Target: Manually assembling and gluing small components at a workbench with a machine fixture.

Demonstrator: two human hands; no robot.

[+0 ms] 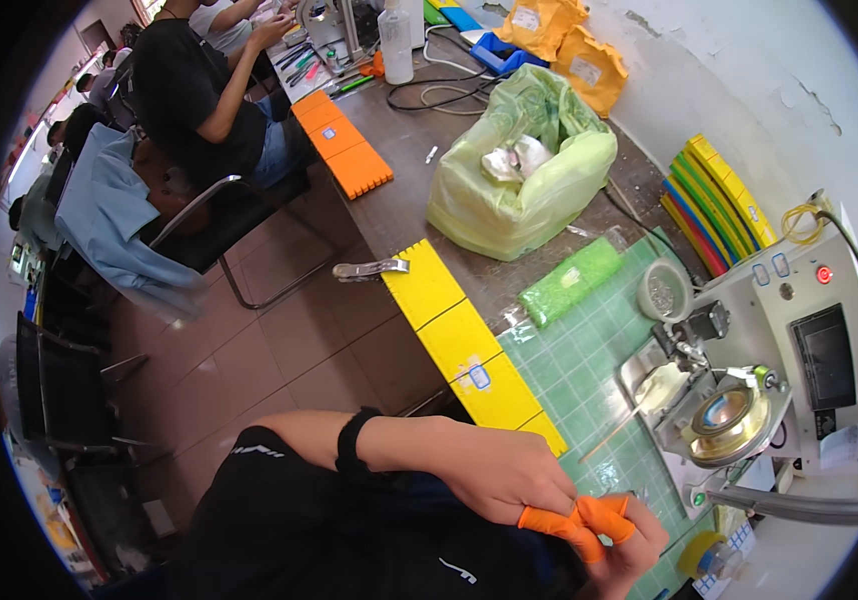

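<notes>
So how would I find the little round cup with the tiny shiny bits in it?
Start at the grey machine on the right of the bench, then look to its upper left corner on the green cutting mat. The small round cup sits there, pale and open-topped, unlike the flat green packet beside it.

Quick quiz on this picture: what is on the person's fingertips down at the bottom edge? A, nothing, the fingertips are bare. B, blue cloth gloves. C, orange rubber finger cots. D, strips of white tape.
C: orange rubber finger cots cover several fingertips where the left hand and right hand meet above the green cutting mat.
</notes>
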